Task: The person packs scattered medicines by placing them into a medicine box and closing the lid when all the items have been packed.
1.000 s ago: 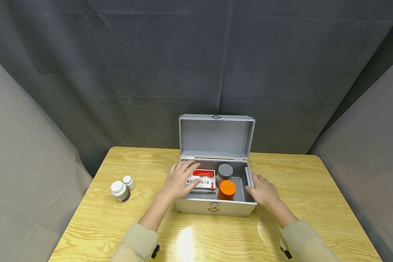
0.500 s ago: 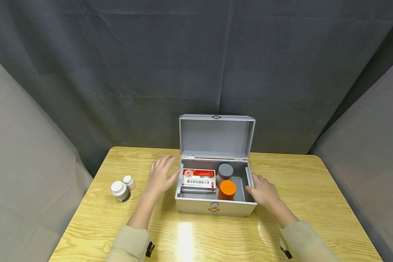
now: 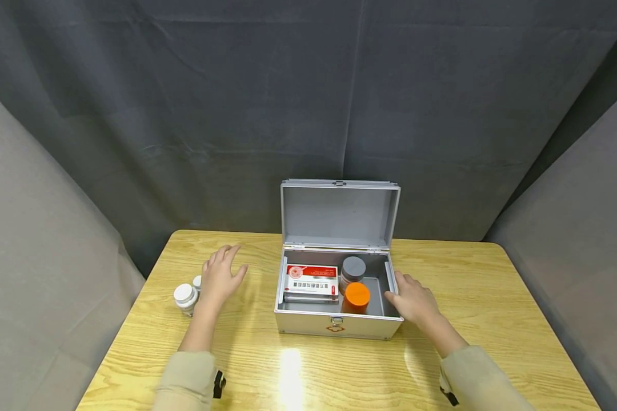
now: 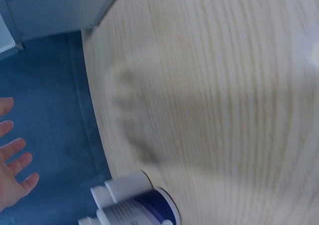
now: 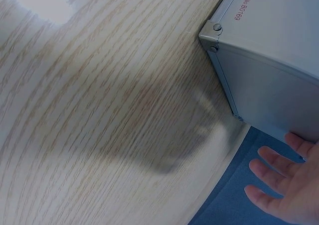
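In the head view my left hand point(image 3: 219, 279) is over the table with its fingers extended and holds nothing. It partly covers the small white bottle point(image 3: 197, 282); the larger white-capped bottle point(image 3: 185, 297) stands just left of it. Both bottles show at the bottom of the left wrist view, the larger one with a blue label point(image 4: 149, 210). My right hand point(image 3: 413, 298) rests at the right rim of a silver first-aid box point(image 3: 313, 323), its thumb over the edge. Its other fingers point(image 5: 271, 177) are spread and loosely bent beside the box wall in the right wrist view.
The box's lid point(image 3: 339, 217) stands raised at the back. Inside are a red and white medicine box point(image 3: 312, 282), a grey-capped jar point(image 3: 353, 269) and an orange-capped bottle point(image 3: 357, 297). Behind the wooden table point(image 3: 473, 297) hangs a dark curtain point(image 3: 308, 114).
My left hand has moved left, from above the medicine box in the first-aid box to beside the white bottles. My right hand and the first-aid box have stayed in place.
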The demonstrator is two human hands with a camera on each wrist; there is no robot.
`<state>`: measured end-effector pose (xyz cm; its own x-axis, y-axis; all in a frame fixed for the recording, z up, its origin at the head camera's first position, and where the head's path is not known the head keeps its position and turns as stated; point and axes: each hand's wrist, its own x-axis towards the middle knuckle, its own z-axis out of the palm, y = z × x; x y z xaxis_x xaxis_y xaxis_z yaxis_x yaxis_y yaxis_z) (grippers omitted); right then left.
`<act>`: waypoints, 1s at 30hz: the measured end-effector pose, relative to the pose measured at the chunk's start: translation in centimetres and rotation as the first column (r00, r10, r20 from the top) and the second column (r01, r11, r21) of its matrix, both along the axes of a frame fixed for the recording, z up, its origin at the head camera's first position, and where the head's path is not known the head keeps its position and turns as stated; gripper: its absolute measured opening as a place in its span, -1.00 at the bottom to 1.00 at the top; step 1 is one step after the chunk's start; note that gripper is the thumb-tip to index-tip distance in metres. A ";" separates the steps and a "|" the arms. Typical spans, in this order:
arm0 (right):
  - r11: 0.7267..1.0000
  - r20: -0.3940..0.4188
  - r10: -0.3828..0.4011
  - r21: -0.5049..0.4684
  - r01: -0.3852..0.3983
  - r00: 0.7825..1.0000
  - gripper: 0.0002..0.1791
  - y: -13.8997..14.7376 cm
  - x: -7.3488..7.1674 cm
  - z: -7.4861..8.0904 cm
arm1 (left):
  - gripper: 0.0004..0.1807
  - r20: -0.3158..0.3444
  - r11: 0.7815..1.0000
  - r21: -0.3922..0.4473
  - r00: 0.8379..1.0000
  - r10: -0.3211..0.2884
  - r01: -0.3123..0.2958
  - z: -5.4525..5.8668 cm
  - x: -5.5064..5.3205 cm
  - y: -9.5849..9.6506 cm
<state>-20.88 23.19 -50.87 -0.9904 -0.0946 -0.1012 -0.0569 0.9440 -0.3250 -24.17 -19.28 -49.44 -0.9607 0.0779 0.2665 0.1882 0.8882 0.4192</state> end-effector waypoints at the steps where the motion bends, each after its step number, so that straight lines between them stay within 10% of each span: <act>1: 1.000 0.000 0.000 0.000 0.000 1.000 -0.27 0.0 0.0 0.0 | -0.40 0.016 1.000 -0.010 1.000 0.008 -0.008 0.0 0.0 -0.4; 30: 1.000 -0.013 0.007 0.001 -0.007 1.000 -0.27 0.1 0.0 -0.1 | -0.38 0.244 0.959 -0.224 0.943 0.228 -0.174 -2.1 0.3 -5.8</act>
<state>-20.89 23.31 -50.96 -0.9910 -0.1014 -0.0880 -0.0678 0.9438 -0.3235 -23.91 -25.06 -51.52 -0.9950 -0.0994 -0.0008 -0.0966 0.9654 0.2421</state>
